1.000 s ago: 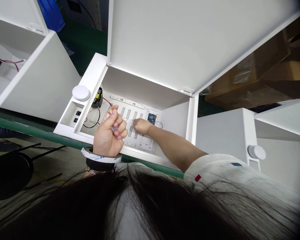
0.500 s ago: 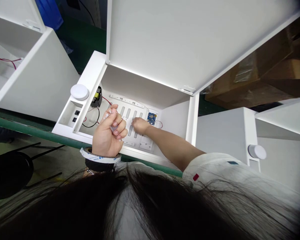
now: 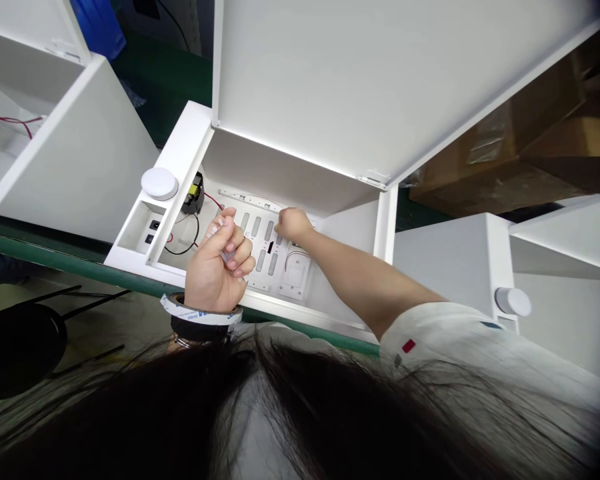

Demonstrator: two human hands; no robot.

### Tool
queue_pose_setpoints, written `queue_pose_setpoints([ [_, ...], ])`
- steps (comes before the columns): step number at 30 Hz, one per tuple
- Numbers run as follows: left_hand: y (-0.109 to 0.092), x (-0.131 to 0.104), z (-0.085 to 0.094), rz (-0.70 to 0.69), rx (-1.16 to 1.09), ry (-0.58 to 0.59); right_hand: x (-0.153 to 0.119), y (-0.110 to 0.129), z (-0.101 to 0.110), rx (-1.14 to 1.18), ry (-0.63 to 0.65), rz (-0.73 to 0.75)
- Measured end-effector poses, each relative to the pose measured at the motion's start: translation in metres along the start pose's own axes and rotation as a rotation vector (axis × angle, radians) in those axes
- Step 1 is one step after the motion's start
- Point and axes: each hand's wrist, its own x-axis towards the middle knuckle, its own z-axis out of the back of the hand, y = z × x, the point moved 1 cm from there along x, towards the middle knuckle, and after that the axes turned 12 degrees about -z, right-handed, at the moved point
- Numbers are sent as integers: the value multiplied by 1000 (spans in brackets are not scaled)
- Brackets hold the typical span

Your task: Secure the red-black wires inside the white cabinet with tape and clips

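Reaching into an open white enclosure

Shown within enclosure [image 3: 280, 177]: slotted plate [image 3: 260, 248] on its floor. Right hand [image 3: 293, 223] at plate's far edge, fingers curled, grip not discernible. Left hand [image 3: 217, 267] at near left, fingertips pinching pale strip [image 3: 225, 256]; tape roll [image 3: 200, 315] around wrist. Judged mid-fitting, calling next for precise fingertip placement.

Black stool [image 3: 17, 350] lower left, cardboard boxes [image 3: 530, 147] right, 2nd white cabinet [image 3: 70, 147] left w/ red wires [image 3: 17, 122].
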Motion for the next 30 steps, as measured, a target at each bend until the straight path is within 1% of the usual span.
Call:
queue_pose_setpoints([
  [2, 0, 0, 1, 16, 1, 12, 4, 1, 22, -2, 74, -19],
  [3, 0, 0, 1, 30, 9, 21, 4, 1, 35, 4, 116, 7],
  [5, -1, -1, 1, 32, 62, 37, -6, 1, 63, 58, 187, 123],
  [7, -4, -3, -1, -13, 162, 42, -26, 0, 95, 177, 224, 278],
  [9, -8, -5, -5, -65, 302, 53, -56, -1, 127, 326, 245, 411],
  [12, -12, -9, -9, -143, 607, 81, -101, 5, 168, 548, 268, 525],
  [14, -13, -11, -8, -192, 823, 116, -122, 14, 185, 677, 288, 556],
  [16, -13, -11, -5, -220, 953, 146, -134, 23, 194, 782, 314, 553],
  [19, -13, -9, 2, -264, 980, 125, -132, 33, 192, 901, 338, 541],
  [21, -14, -6, 6, -290, 944, 96, -120, 36, 184, 948, 332, 546],
  [23, -15, -3, 9, -302, 900, 67, -99, 38, 169, 930, 293, 508],
  [25, -18, 1, 11, -326, 839, 8, -73, 42, 144, 810, 212, 394],
  [27, -20, 4, 11, -349, 763, -47, -49, 47, 111, 598, 120, 257],
  [28, -22, 5, 11, -360, 725, -71, -39, 50, 93, 488, 82, 217],
  [29, -23, 5, 11, -366, 692, -89, -31, 53, 74, 389, 74, 219],
  [30, -24, 6, 10, -369, 665, -102, -25, 56, 55, 302, 72, 258],
])
